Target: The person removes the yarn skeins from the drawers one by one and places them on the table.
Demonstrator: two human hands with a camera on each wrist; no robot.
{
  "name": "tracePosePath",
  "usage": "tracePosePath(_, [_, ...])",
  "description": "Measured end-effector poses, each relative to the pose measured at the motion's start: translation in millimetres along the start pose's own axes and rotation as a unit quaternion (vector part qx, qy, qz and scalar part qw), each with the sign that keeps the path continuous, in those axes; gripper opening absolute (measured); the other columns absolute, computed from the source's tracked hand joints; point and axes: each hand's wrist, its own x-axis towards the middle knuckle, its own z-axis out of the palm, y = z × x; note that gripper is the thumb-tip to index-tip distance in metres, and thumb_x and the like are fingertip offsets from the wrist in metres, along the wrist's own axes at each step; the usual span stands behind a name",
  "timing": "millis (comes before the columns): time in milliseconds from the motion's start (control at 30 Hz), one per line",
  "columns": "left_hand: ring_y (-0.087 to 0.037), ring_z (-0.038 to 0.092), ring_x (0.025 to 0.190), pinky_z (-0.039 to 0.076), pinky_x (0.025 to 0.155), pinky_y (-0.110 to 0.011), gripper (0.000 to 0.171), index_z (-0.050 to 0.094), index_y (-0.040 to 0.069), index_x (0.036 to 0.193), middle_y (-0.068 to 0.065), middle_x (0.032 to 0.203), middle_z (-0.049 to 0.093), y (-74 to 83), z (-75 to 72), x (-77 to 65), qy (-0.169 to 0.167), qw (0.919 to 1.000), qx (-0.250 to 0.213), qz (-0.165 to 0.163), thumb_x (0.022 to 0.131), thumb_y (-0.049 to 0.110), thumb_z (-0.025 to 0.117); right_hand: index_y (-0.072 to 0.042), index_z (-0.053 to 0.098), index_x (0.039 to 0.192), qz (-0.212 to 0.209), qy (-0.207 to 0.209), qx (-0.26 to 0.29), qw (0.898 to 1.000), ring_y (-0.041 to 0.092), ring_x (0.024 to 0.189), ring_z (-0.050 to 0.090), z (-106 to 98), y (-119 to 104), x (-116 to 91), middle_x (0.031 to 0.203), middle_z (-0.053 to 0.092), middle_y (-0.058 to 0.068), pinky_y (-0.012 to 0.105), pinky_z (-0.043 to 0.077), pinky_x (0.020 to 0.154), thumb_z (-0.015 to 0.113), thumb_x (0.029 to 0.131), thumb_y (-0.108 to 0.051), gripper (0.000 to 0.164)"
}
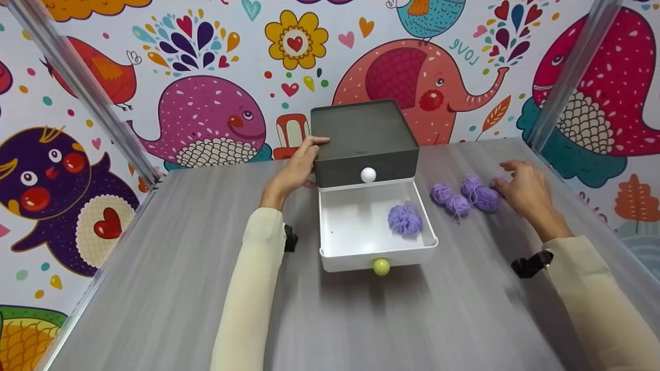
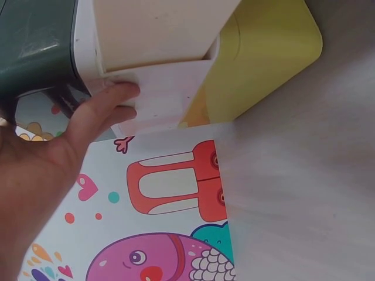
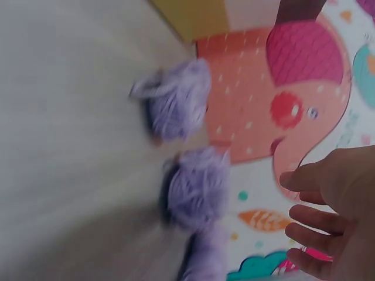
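In the head view, we see a box (image 1: 363,123) on the bench (image 1: 196,257) with its white drawer (image 1: 356,221) pulled out in front. One purple ball (image 1: 405,219) lies in the drawer, toward the right; the rest of the yarn (image 1: 484,198) sits on the bench to the right of the box. The grey tier (image 1: 337,176) above is closed by its front with the white knob (image 1: 368,174) — we cannot see what it contains. Our left hand (image 1: 296,167) is laid on the box's left side, one finger straight across the top. Our right hand (image 1: 528,190) is well right of the box, fingers parted beside the outermost yarn.

In the left wrist view, two fingertips press on the box's side, above its yellow tier (image 2: 258,70), whose inside is also hidden. If that press turned into a push, we judge the box could slide or turn; with the drawer drawn out, weight on its front could tip the whole thing forward.

In the right wrist view, the fingers are spread and appear clear of the yarn, though blur hides detail. We think a careless grasp could roll a bundle farther from the box, or snag a loose strand — one seems to trail there — and drag a neighbour along.
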Motion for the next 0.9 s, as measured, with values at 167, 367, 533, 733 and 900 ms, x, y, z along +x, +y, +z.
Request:
tracePosePath(167, [-0.039, 0.054, 0.125, 0.054, 0.094, -0.061, 0.040, 0.038, 0.033, 0.147, -0.014, 0.152, 0.036, 0.5, -0.5, -0.2, -0.001, 1.0000, -0.004, 0.003, 0.109, 0.038, 0.026, 0.005, 0.053, 0.138, 0.007, 0.009, 0.058, 0.998, 0.048, 0.126, 0.048, 1, -31, -10, 0.137, 0.051, 0.032, 0.062, 0.046, 0.102, 0.059, 0.100, -0.020, 0.046])
tracePosePath(367, [-0.039, 0.055, 0.123, 0.054, 0.093, -0.061, 0.040, 0.039, 0.033, 0.146, -0.017, 0.150, 0.037, 0.1, -0.6, 0.7, -0.004, 0.9999, -0.015, 0.004, 0.109, 0.037, 0.025, 0.001, 0.057, 0.137, -0.011, 0.016, 0.084, 0.996, 0.044, 0.128, 0.049, 6, -67, -24, 0.138, 0.055, 0.027, 0.061, 0.045, 0.105, 0.063, 0.099, -0.028, 0.048])
tracePosePath(533, [-0.040, 0.053, 0.126, 0.053, 0.095, -0.062, 0.040, 0.038, 0.033, 0.146, -0.017, 0.151, 0.037, 0.5, -0.6, 0.6, -0.005, 0.9999, -0.013, 0.001, 0.109, 0.037, 0.026, -0.005, 0.056, 0.140, -0.030, -0.006, 0.078, 0.997, 0.043, 0.126, 0.053, 9, -93, -37, 0.140, 0.053, 0.024, 0.056, 0.052, 0.100, 0.065, 0.097, -0.033, 0.053])
tracePosePath(733, [-0.040, 0.054, 0.125, 0.053, 0.094, -0.061, 0.040, 0.038, 0.034, 0.147, -0.017, 0.148, 0.039, 0.7, -0.5, 0.6, -0.006, 0.9999, -0.011, 0.001, 0.109, 0.038, 0.026, -0.008, 0.057, 0.139, -0.064, -0.016, 0.071, 0.995, 0.042, 0.117, 0.061, 11, -116, -53, 0.138, 0.054, 0.022, 0.052, 0.057, 0.091, 0.070, 0.094, -0.031, 0.053])
tracePosePath(900, [-0.040, 0.055, 0.124, 0.053, 0.094, -0.063, 0.040, 0.038, 0.033, 0.146, -0.016, 0.149, 0.038, -0.3, -0.2, 0.8, -0.002, 0.9999, -0.012, 0.003, 0.109, 0.037, 0.026, -0.006, 0.061, 0.135, -0.101, -0.018, 0.075, 0.992, 0.043, 0.109, 0.066, 15, -130, -63, 0.130, 0.059, 0.022, 0.052, 0.058, 0.089, 0.074, 0.091, -0.021, 0.049])
